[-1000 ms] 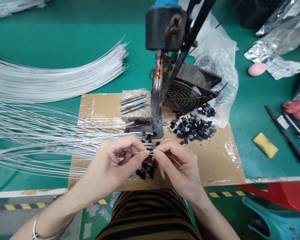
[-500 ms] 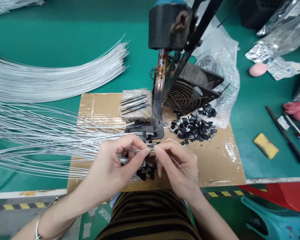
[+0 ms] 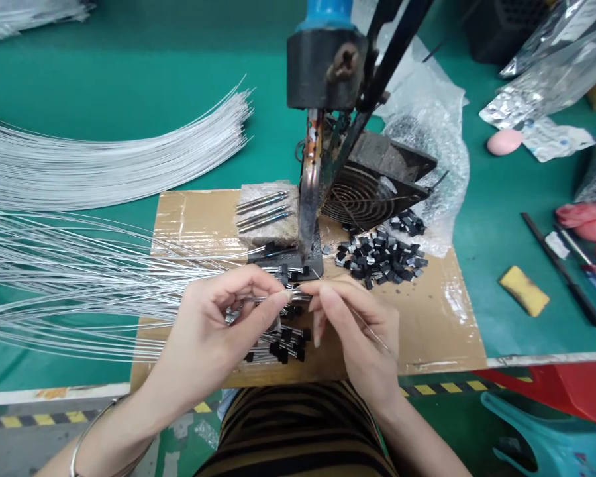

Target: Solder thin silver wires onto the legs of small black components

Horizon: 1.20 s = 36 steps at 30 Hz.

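My left hand (image 3: pixel 223 324) is closed in a pinch on a thin wire, among the wire ends in front of the iron's tip. Against those fingertips rests my right hand (image 3: pixel 362 331), closed around a thin strand of solder wire (image 3: pixel 375 336) that trails back over the palm. A short end of the strand pokes up above the right fingers. Just beyond both hands a soldering iron (image 3: pixel 310 192) points down from its stand. Under and beside the left hand lie wires with black connectors (image 3: pixel 285 344). Fingers hide most of the pinched wire's end.
Loose white wires (image 3: pixel 79 265) spread leftward from the cardboard (image 3: pixel 437 324). Behind them lies a thick wire bundle (image 3: pixel 129 165). Spare iron tips (image 3: pixel 262 211) rest on a pale block. Small black connectors (image 3: pixel 382 255) are heaped near a fan (image 3: pixel 362 192). A yellow sponge (image 3: pixel 524 290) sits right.
My right fingers have shifted slightly, and the end of the solder strand now shows above them. The left hand keeps its pinch. The whole view has moved a little.
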Tool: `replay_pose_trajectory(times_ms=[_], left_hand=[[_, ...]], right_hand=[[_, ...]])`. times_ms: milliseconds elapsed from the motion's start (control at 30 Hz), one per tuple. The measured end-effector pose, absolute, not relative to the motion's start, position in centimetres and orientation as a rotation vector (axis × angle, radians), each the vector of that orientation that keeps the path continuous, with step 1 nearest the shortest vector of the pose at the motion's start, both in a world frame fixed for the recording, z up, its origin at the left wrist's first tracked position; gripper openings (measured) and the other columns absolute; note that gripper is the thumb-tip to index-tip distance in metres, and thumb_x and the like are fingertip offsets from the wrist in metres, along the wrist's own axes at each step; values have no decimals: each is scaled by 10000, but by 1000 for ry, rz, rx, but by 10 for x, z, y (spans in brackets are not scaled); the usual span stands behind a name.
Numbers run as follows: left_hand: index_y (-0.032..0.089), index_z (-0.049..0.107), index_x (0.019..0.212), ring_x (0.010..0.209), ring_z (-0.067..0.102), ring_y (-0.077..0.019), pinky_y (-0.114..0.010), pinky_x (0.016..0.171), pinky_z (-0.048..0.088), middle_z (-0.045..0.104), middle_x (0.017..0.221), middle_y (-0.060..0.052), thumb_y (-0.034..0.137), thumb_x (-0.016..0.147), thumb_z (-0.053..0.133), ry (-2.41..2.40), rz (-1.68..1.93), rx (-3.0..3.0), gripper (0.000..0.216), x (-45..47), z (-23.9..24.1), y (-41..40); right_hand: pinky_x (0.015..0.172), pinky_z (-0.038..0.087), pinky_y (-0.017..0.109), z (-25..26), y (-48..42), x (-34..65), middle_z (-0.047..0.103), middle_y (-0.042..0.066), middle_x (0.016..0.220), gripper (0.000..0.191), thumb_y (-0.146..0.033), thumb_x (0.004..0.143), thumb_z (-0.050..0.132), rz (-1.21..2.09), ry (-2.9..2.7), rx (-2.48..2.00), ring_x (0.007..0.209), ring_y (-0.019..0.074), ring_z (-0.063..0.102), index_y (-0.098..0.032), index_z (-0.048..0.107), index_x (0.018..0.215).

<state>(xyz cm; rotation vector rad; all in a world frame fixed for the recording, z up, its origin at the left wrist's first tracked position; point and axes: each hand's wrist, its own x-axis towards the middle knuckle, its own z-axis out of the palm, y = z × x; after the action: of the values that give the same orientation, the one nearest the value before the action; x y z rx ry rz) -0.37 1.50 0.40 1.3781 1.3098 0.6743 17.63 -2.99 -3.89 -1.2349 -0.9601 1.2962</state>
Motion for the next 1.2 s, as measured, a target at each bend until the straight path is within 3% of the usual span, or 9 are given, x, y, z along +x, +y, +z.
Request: replay_pose_trajectory(times_ms=[200, 533, 1200], left_hand=[[200, 760, 837, 561, 516, -112, -235, 495, 342, 702, 676, -2, 307, 947, 731, 1310, 657, 1359, 156, -4, 4, 14], [201, 717, 868, 559, 495, -111, -256, 489, 300, 670, 668, 5, 362, 992, 688, 1335, 639, 1399, 206, -2, -3, 8], [199, 722, 842, 613, 573, -125, -250, 521, 375, 709, 702, -9, 299, 997, 670, 1312, 620, 1456, 191, 0, 2, 7]], right_hand=[[487, 503, 190, -37, -29, 167, 690, -6, 836, 145, -283, 992, 741, 1401, -841, -1151, 539, 57, 601, -326, 869, 1043], [433, 513, 203, -45, -28, 163, 739, -1, 770, 76, -309, 914, 822, 1509, -642, -1101, 476, 74, 579, -263, 864, 958], [350, 450, 156, -42, -23, 168, 684, -22, 618, 131, -338, 832, 876, 1735, -416, -1009, 389, 57, 535, -214, 850, 800]])
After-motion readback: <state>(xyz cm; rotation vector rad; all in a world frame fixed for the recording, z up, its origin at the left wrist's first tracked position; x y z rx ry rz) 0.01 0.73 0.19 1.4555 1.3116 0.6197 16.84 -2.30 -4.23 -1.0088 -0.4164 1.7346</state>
